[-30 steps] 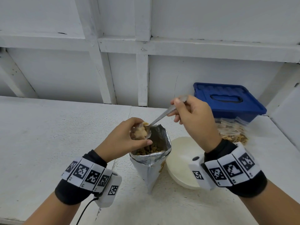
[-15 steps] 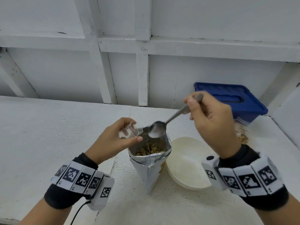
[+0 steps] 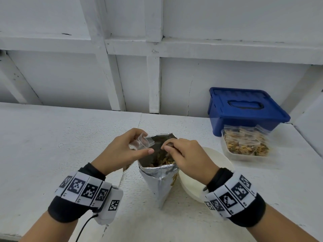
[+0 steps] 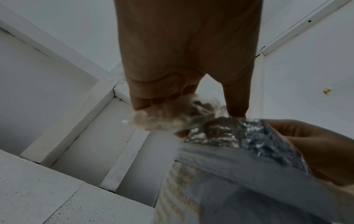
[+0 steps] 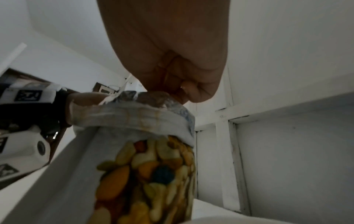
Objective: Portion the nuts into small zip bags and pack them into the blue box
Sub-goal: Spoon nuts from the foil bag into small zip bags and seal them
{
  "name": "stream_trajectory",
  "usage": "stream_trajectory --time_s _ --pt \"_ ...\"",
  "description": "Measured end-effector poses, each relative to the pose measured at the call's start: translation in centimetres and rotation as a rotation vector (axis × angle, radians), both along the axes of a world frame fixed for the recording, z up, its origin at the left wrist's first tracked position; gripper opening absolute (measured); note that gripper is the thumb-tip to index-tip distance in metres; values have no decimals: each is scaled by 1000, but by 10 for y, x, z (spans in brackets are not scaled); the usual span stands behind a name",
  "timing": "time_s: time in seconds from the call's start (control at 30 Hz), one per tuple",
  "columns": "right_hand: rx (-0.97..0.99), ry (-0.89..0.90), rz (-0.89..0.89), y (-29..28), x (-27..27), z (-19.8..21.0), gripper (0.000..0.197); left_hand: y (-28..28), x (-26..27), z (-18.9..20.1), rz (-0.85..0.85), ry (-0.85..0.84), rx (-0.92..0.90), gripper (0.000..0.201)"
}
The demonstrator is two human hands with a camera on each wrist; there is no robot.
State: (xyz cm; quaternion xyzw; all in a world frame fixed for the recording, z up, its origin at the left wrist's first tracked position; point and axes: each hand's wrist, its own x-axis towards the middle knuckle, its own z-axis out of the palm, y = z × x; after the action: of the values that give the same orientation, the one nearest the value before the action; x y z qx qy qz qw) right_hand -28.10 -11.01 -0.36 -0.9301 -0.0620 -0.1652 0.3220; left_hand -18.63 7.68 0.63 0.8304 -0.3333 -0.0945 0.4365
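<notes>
A silver foil bag (image 3: 158,180) of mixed nuts (image 3: 162,160) stands open at the table's middle. My left hand (image 3: 146,145) pinches a small clear zip bag (image 3: 139,143) at the foil bag's left rim; the left wrist view shows this zip bag (image 4: 172,116) partly filled. My right hand (image 3: 167,146) hovers over the foil bag's mouth with fingers curled in a pinch, as on the spoon handle. The spoon itself is hidden by the hand and the foil bag (image 5: 134,115). The blue box (image 3: 244,109) sits lidded at the back right.
A clear tub (image 3: 225,151) with several filled zip bags stands in front of the blue box. A white bowl (image 3: 218,161) sits just right of the foil bag, partly under my right wrist. A white panelled wall (image 3: 157,75) closes the table's far side.
My right hand has dropped from above the blue box down to the foil bag's mouth, taking the spoon out of sight. The left hand has stayed by the rim with the zip bag.
</notes>
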Motion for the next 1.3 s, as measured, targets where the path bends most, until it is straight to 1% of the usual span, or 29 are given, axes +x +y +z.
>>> stream_trajectory --time_s 0.13,0.27,0.33,0.43,0.47,0.6,0.67,0.77,0.9,0.93,1.0,1.1,1.13,1.23,1.3 --pt "131 19 -47 0 -4 3 20 -1 -1 1 -11 10 -2 52" --pt "320 55 -166 -9 -4 14 19 -2 -3 4 -20 17 2 49" --pt "375 73 -211 -14 -5 16 20 -2 -3 5 -35 16 -8 54" --pt "468 100 -308 -23 -6 15 23 -2 -4 7 -57 18 -5 69" --pt "508 104 -342 -26 -7 15 23 -2 -3 7 -58 21 1 71" --pt "652 101 -428 -35 -8 13 24 -1 -5 10 -70 11 53 57" --pt "712 90 -452 -39 -9 14 24 0 -5 12 -84 7 67 60" --pt "738 59 -475 -44 -11 17 25 2 -5 14 -101 -37 115 72" --pt "727 -3 -500 -52 -13 26 24 2 -4 17 -102 -160 240 87" --pt "723 -20 -501 -54 -14 29 23 2 -5 20 -104 -190 266 87" --pt "721 -59 -500 -57 -16 34 22 1 -6 23 -103 -238 308 83" --pt "709 -112 -505 -60 -17 42 22 -2 -8 27 -107 -276 344 81" --pt "706 -127 -504 -59 -16 44 22 -3 -9 28 -109 -279 348 79" --pt "720 -159 -481 -53 -13 49 22 -9 -12 28 -93 -265 339 63" --pt "690 -163 -463 -46 -10 51 22 -13 -13 27 -69 -257 312 61"
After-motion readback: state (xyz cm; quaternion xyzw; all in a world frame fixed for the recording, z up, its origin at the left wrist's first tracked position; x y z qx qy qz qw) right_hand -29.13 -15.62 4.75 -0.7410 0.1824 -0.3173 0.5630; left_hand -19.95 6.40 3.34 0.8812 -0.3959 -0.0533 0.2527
